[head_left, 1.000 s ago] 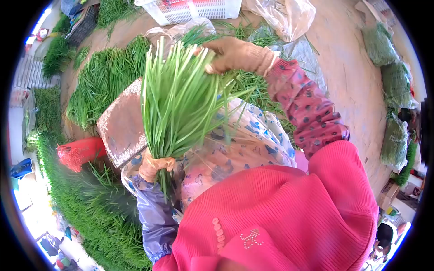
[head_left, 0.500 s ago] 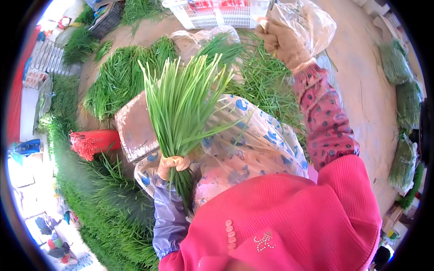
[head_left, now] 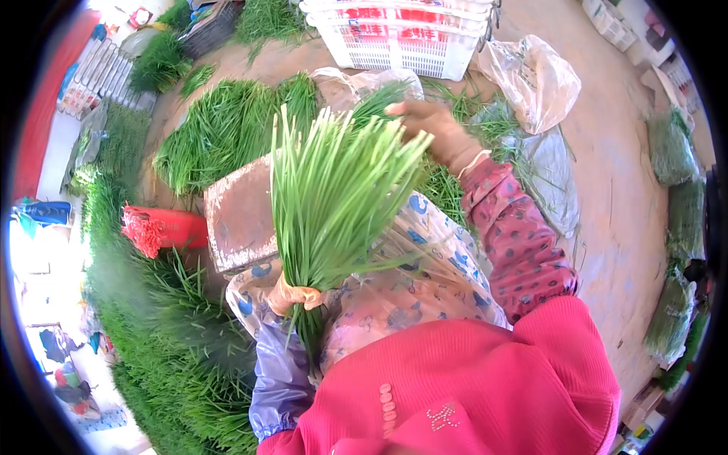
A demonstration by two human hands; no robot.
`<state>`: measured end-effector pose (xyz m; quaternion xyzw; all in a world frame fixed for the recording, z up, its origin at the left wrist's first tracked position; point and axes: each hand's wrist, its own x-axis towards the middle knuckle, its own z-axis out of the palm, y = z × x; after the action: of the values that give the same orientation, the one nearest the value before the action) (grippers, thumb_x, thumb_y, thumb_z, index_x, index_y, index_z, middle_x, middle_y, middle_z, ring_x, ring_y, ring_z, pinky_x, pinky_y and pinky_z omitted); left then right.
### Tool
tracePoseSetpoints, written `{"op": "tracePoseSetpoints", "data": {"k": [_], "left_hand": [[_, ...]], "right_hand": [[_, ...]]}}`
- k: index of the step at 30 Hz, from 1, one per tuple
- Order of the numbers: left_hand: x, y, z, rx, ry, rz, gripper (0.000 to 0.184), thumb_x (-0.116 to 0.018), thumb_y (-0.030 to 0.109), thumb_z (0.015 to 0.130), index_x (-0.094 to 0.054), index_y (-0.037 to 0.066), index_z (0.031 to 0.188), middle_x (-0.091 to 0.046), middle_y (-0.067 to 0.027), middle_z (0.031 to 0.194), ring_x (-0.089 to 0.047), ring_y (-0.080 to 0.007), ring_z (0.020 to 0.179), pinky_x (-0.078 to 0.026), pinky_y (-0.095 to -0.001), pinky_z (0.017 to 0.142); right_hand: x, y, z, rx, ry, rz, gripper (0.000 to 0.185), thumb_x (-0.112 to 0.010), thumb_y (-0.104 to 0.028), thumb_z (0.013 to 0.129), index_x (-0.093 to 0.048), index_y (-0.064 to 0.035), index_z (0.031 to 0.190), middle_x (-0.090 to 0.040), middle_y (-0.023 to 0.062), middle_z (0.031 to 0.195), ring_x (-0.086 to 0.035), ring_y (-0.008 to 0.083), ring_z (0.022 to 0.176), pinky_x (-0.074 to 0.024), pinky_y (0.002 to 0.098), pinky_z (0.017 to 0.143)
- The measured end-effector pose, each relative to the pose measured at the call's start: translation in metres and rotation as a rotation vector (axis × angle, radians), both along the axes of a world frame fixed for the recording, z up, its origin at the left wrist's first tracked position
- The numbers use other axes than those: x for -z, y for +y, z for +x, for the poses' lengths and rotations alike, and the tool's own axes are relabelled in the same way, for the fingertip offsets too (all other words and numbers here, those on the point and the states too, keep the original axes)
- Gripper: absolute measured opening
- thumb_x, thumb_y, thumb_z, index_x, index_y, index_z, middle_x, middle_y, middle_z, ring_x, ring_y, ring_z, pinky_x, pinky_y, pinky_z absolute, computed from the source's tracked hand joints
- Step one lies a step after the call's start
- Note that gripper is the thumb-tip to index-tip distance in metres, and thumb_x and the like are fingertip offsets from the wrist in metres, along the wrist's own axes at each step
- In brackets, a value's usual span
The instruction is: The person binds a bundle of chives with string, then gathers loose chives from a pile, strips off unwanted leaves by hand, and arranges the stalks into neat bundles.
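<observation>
My left hand (head_left: 294, 294), in a light glove, wraps around the lower part of a bunch of chives (head_left: 330, 201). The long green leaves fan upward with their pale cut ends at the top, and the darker ends hang below the hand. Just beyond the upper right of the bunch is my right hand (head_left: 440, 135), in a brown glove. Motion blurs its fingers, so whether they hold anything is unclear. A plastic apron with blue prints (head_left: 447, 243) covers my lap under the bunch.
A rusty metal block (head_left: 241, 214) stands behind the bunch, beside a red bundle of ties (head_left: 163, 231). Piled chives (head_left: 220, 129) lie ahead, with more greens (head_left: 182, 341) at left. Stacked white crates (head_left: 402, 45) and a clear plastic bag (head_left: 531, 80) are at the back. Bagged greens (head_left: 671, 152) line the right.
My right hand has come down and left, from beside the crate and plastic bag to near the bunch's top. My left hand still grips the chives. The view has shifted slightly.
</observation>
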<state>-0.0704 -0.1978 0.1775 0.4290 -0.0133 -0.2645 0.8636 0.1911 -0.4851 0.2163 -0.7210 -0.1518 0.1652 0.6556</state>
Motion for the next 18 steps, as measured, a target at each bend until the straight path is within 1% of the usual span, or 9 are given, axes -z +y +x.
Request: {"op": "tracePoseSetpoints", "data": {"k": [1, 3, 5, 7, 9, 10, 14, 16, 18], "left_hand": [[-0.001, 0.000, -0.002, -0.013, -0.001, -0.005, 0.053, -0.074, 0.002, 0.073, -0.044, -0.005, 0.116, -0.047, -0.0069, 0.057, -0.044, -0.0150, 0.041, -0.032, -0.0286, 0.036], [-0.002, 0.005, -0.007, 0.030, 0.065, 0.018, 0.051, -0.070, -0.006, 0.072, -0.044, -0.004, 0.115, -0.048, -0.0083, 0.059, -0.044, -0.0151, 0.042, -0.032, -0.0293, 0.036], [0.008, 0.010, -0.009, 0.013, 0.073, -0.072, 0.050, -0.066, -0.014, 0.070, -0.045, -0.003, 0.113, -0.048, -0.0096, 0.061, -0.044, -0.0159, 0.042, -0.032, -0.0298, 0.035], [0.003, 0.009, -0.002, 0.118, 0.027, 0.200, 0.050, -0.069, -0.012, 0.067, -0.046, -0.003, 0.111, -0.049, -0.0103, 0.063, -0.045, -0.0167, 0.043, -0.032, -0.0301, 0.036], [0.000, 0.004, 0.000, 0.091, 0.101, 0.178, 0.054, -0.072, -0.009, 0.065, -0.047, -0.003, 0.112, -0.051, -0.0109, 0.067, -0.046, -0.0168, 0.044, -0.033, -0.0304, 0.036], [0.001, 0.004, 0.003, 0.092, 0.096, 0.189, 0.056, -0.072, -0.009, 0.064, -0.046, -0.003, 0.114, -0.051, -0.0113, 0.068, -0.046, -0.0168, 0.045, -0.033, -0.0305, 0.036], [0.002, 0.001, -0.003, 0.028, 0.131, 0.170, 0.061, -0.072, -0.008, 0.064, -0.044, -0.003, 0.118, -0.052, -0.0122, 0.070, -0.048, -0.0177, 0.047, -0.034, -0.0311, 0.038], [-0.008, -0.002, -0.002, 0.025, 0.066, 0.203, 0.047, -0.067, -0.009, 0.069, -0.046, -0.007, 0.111, -0.048, -0.0091, 0.053, -0.048, -0.0180, 0.041, -0.032, -0.0293, 0.035], [-0.002, 0.004, -0.008, 0.032, 0.092, 0.166, 0.052, -0.067, -0.009, 0.067, -0.045, -0.004, 0.114, -0.049, -0.0101, 0.060, -0.048, -0.0183, 0.044, -0.033, -0.0303, 0.037]], "right_hand": [[-0.019, -0.007, 0.001, 0.085, 0.093, -0.064, 0.037, -0.066, -0.015, 0.082, -0.061, 0.0000, 0.115, -0.066, 0.0048, 0.082, -0.059, 0.0123, 0.073, -0.0489, 0.0262, 0.069], [0.002, -0.026, 0.028, 0.013, 0.233, 0.267, 0.050, -0.066, -0.018, 0.082, -0.051, 0.0007, 0.126, -0.065, 0.0048, 0.080, -0.059, 0.0121, 0.071, -0.0482, 0.0258, 0.065], [-0.038, -0.030, 0.008, -0.055, 0.250, 0.193, 0.051, -0.063, -0.016, 0.084, -0.048, -0.0009, 0.130, -0.063, 0.0068, 0.089, -0.059, 0.0122, 0.073, -0.0474, 0.0247, 0.065], [-0.070, -0.030, -0.005, -0.119, 0.266, 0.118, 0.052, -0.061, -0.013, 0.086, -0.044, -0.0024, 0.134, -0.062, 0.0087, 0.097, -0.058, 0.0123, 0.075, -0.0466, 0.0237, 0.065], [-0.082, -0.024, -0.012, -0.456, -0.056, -0.439, 0.057, -0.063, -0.013, 0.084, -0.042, -0.0024, 0.136, -0.061, 0.0105, 0.104, -0.060, 0.0134, 0.077, -0.0469, 0.0232, 0.066], [-0.082, -0.016, -0.020, -0.390, -0.283, -0.515, 0.059, -0.063, -0.009, 0.082, -0.041, -0.0023, 0.137, -0.061, 0.0085, 0.098, -0.059, 0.0112, 0.076, -0.0465, 0.0220, 0.066], [-0.059, -0.007, -0.026, -0.263, 0.062, -0.039, 0.055, -0.060, -0.005, 0.082, -0.045, -0.0035, 0.135, -0.058, 0.0000, 0.074, -0.053, 0.0051, 0.068, -0.0434, 0.0209, 0.061], [-0.049, -0.007, -0.027, -0.266, -0.018, -0.144, 0.052, -0.061, -0.006, 0.081, -0.049, -0.0045, 0.131, -0.061, 0.0023, 0.078, -0.055, 0.0067, 0.070, -0.0452, 0.0235, 0.063], [-0.029, -0.007, -0.028, -0.223, -0.189, -0.287, 0.041, -0.059, -0.008, 0.081, -0.058, -0.0096, 0.122, -0.065, 0.0074, 0.082, -0.060, 0.0108, 0.071, -0.0479, 0.0272, 0.065]]}}
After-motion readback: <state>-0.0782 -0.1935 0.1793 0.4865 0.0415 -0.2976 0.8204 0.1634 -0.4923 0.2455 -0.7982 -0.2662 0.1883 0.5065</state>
